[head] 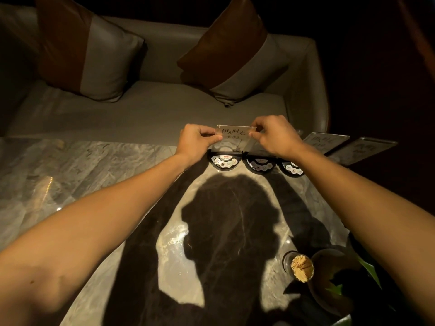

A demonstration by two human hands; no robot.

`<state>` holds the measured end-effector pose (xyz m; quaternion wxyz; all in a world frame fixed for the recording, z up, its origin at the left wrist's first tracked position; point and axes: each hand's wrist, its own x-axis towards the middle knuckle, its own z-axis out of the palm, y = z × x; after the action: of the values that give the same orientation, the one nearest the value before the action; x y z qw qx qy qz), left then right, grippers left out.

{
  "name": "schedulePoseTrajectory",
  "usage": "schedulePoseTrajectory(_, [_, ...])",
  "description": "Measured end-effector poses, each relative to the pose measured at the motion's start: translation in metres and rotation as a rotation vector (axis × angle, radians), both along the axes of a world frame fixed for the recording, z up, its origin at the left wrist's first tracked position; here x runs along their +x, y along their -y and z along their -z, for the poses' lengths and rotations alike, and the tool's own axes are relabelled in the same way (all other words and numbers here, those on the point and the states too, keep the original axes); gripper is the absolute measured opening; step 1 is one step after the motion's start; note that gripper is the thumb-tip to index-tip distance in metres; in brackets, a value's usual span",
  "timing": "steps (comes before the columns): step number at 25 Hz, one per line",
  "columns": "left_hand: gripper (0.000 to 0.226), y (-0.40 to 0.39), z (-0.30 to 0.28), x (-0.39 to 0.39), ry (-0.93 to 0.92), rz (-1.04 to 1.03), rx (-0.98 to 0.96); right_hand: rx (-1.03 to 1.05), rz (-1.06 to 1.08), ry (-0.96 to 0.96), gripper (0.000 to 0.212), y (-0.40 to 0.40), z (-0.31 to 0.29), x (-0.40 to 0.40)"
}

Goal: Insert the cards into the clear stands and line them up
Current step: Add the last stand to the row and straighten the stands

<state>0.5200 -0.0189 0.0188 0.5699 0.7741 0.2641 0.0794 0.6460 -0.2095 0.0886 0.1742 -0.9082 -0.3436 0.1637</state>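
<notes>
Left hand (197,140) pinching left edge of card (236,133); right hand (274,135) pinching right edge. Card held upright above leftmost of three black bases (224,161), near table (94,175) far edge. Whether seated in a slot: cannot tell. Two more cards (326,141) lying flat, far right. Near right: one holder (302,269) packed with toothpicks, beside one bowl (329,278) with green leaves. Behind the table: one sofa (153,109), two cushions (91,50).

A single head-worn wide-angle view looks forward and steeply down across the marble table (98,165) toward the sofa (164,114), both forearms reaching away.
</notes>
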Motion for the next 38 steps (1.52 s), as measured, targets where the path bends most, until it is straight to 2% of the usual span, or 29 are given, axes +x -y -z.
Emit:
schedulePoseTrajectory(3, [0.009,0.002,-0.003,0.0,-0.002,0.007,0.008,-0.004,0.009,-0.003,0.008,0.001,0.0,0.0])
schedulePoseTrajectory(10, [0.016,-0.003,-0.017,0.001,-0.1,0.118,0.154,-0.039,-0.02,0.003,0.018,-0.003,-0.007,0.001])
schedulePoseTrajectory(15, [0.038,-0.007,-0.036,0.005,-0.215,0.288,0.205,-0.008,-0.02,0.02,0.045,0.015,-0.026,0.002])
schedulePoseTrajectory(18, [0.068,-0.002,-0.052,0.015,-0.205,0.285,0.254,0.165,0.092,0.084,0.042,0.053,-0.041,0.018])
schedulePoseTrajectory(20, [0.075,0.007,-0.066,0.025,-0.155,0.304,0.252,0.231,0.198,0.085,0.038,0.089,-0.05,0.03])
schedulePoseTrajectory(22, [0.071,0.018,-0.077,0.037,-0.14,0.363,0.305,0.157,0.225,0.069,0.041,0.122,-0.056,0.042])
schedulePoseTrajectory(25, [0.059,0.035,-0.084,0.052,-0.19,0.463,0.432,-0.119,0.101,0.127,0.047,0.146,-0.055,0.055])
schedulePoseTrajectory(27, [0.05,0.038,-0.082,0.057,-0.233,0.496,0.513,-0.221,0.027,0.175,0.043,0.147,-0.05,0.06])
schedulePoseTrajectory(31, [0.027,0.037,-0.075,0.059,-0.21,0.45,0.513,-0.202,0.018,0.197,0.03,0.147,-0.043,0.061])
schedulePoseTrajectory(38, [0.028,0.033,-0.072,0.06,-0.167,0.478,0.474,-0.199,0.008,0.18,0.025,0.143,-0.039,0.058])
